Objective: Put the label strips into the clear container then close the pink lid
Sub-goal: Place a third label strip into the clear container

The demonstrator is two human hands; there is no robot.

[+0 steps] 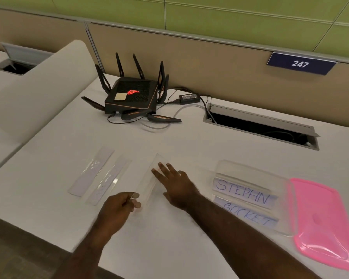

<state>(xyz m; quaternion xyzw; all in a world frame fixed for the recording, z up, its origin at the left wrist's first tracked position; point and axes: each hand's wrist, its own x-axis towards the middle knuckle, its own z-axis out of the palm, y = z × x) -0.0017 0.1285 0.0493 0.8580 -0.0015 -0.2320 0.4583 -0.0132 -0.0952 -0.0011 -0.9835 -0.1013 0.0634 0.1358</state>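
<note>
Left hand [120,204] pinches the near end of a clear label strip [149,184]; we see the right hand [174,183] spread flat, fingers on that same strip. Two more strips [98,175] lie on the worktop [169,141] just left. Clear container [250,198] sits right of the hands, holding two lettered strips; pink lid [322,222] lies open, touching its right side.
</note>
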